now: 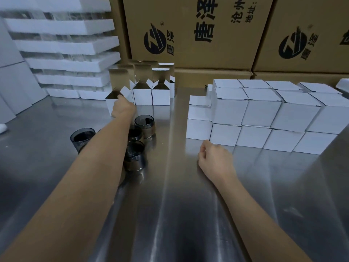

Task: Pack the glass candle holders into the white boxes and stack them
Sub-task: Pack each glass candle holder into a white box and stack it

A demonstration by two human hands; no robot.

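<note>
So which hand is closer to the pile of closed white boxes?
Right. The right hand rests just in front of the pile; the left hand is away at the open boxes.

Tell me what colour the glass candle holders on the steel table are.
The glass candle holders are smoky dark grey, translucent; the head view shows it best.

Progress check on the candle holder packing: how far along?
Done: closed white boxes stacked in rows at right. In hand: left hand reaches the nearest open box; right hand rests empty on the table. Left: at least four glass holders loose, more open boxes waiting behind.
</note>
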